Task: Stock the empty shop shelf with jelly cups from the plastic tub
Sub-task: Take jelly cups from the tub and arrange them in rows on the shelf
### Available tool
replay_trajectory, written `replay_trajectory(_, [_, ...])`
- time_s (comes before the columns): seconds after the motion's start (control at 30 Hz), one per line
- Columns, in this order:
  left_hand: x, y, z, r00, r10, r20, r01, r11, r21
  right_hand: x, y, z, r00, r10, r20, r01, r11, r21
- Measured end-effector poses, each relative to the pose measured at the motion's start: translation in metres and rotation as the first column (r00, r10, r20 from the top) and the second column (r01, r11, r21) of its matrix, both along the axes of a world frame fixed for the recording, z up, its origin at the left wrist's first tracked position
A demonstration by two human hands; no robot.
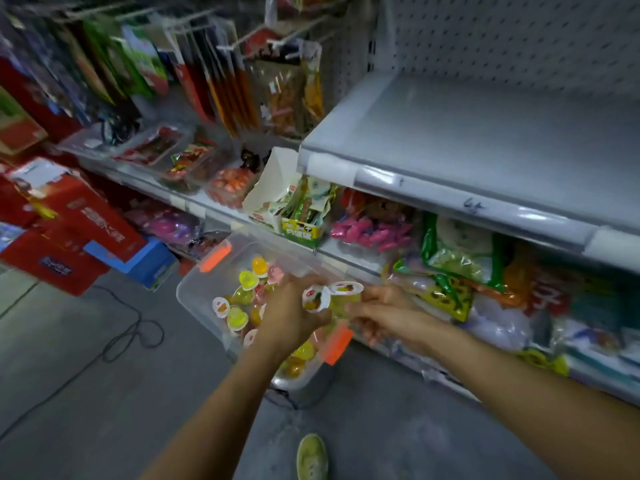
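My left hand [294, 313] was curled around a white-lidded jelly cup [316, 298], its foil top turned toward me. My right hand [384, 313] met it just beside, fingertips pinching a greenish jelly cup [341, 302] with its lid up. The two cups were touching or very nearly so, and the blur there kept me from telling whether my right hand gripped just that one. Both hands hung over the near right corner of the plastic tub [197, 299].

The tub was clear, with an orange latch [214, 256] at its far end and another [337, 342] at the near end, under my wrists. The loose jelly cups [242, 296] inside it were yellow, orange and pink, some upright and some tipped over.

The empty shelf [485, 133] was far and to the right, above the tub, bare grey metal in front of a pegboard back. The lower shelf [349, 258] beneath it carried bagged snacks. Red cartons [69, 230] were stacked on the floor at the left, a black cable [131, 327] trailed near them, and my shoe [311, 457] showed at the near edge.
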State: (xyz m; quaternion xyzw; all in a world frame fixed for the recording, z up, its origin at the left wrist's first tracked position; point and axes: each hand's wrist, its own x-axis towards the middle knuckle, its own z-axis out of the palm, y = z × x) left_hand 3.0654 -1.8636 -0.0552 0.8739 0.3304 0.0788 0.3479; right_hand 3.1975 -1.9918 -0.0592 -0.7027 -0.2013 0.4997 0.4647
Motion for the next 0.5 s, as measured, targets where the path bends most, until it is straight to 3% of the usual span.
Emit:
replay_trajectory(0.13, [0.010, -0.078, 0.051, 0.995, -0.058, 0.087, 0.056, 0.998, 0.018, 0.014, -0.083, 0.058, 0.964, -0.062, 0.260, 0.049, 0.997, 0.057])
replay_trajectory(0.27, [0.026, -0.152, 0.109, 0.971, -0.137, 0.196, 0.135, 0.991, 0.025, 0.027, -0.167, 0.113, 0.937, -0.139, 0.321, 0.095, 0.984, 0.149])
replay_trajectory(0.5, [0.075, -0.263, 0.197, 0.929, -0.298, 0.219, 0.288, 0.955, 0.079, 0.047, -0.307, 0.204, 0.844, -0.293, 0.449, 0.170, 0.940, 0.294])
